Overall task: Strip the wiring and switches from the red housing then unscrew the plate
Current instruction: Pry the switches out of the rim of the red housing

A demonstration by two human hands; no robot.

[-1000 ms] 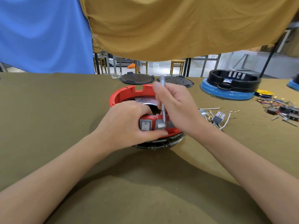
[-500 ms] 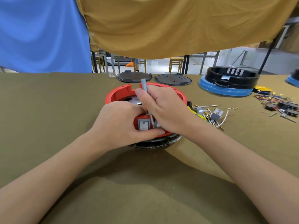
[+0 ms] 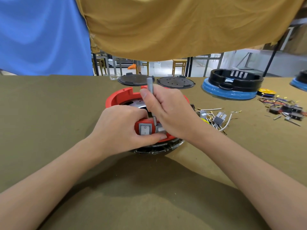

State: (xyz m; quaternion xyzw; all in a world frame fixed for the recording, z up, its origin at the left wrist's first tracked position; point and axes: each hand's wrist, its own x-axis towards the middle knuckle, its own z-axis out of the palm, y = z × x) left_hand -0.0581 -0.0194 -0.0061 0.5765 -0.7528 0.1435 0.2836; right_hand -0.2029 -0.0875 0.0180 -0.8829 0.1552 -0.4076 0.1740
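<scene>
Centrally, left hand grips red housing rim; right hand fingers clamp grey tool.

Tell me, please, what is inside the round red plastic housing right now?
A shiny metal plate shows inside the round red plastic housing, and a grey tool reaches in. Both hands cover the rest.

Olive cloth-covered table; blue drape beside ochre drape; wooden stools on pale floor behind.
</scene>
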